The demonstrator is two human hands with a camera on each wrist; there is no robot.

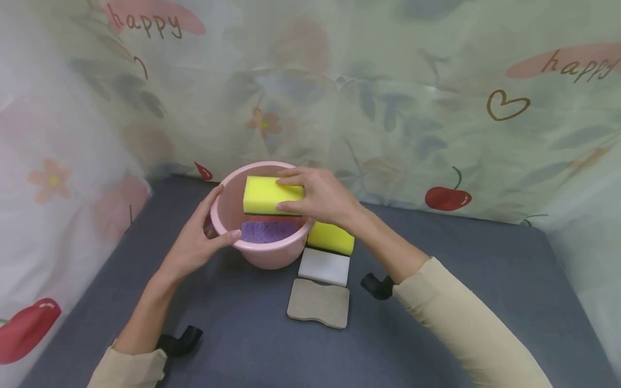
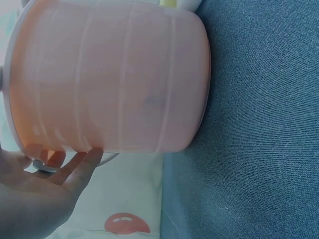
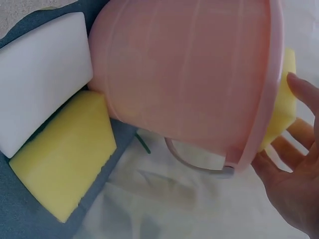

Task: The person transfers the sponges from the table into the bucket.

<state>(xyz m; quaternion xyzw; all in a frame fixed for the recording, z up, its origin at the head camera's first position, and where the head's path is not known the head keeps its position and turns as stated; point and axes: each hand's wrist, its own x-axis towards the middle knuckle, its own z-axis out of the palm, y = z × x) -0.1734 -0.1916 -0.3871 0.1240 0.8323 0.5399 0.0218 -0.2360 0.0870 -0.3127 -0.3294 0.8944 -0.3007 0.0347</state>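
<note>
While the right hand (image 1: pixel 320 196) pinches a yellow sponge (image 1: pixel 267 195) by its end, thumb below and fingers on top, the block hangs level over the mouth of the pink bucket (image 1: pixel 264 256), toward the far edge of the table (image 1: pixel 461 269). It is a thick bright yellow rectangle with a thin dark layer along its underside. The left hand (image 1: pixel 199 237) clasps the bucket's near-left rim, thumb hooked over the lip and fingers round the outside wall. Inside the bucket lies one purple sponge (image 1: pixel 268 231). Just to the right of the bucket, on the grey-blue cloth surface, sit a second yellow sponge (image 1: pixel 331 238), one white sponge (image 1: pixel 324 267) and one tan pad (image 1: pixel 318 303), lined up toward the near edge. A pale printed curtain (image 1: pixel 388 97) with cherries, flowers and the word "happy" walls in the table.
</note>
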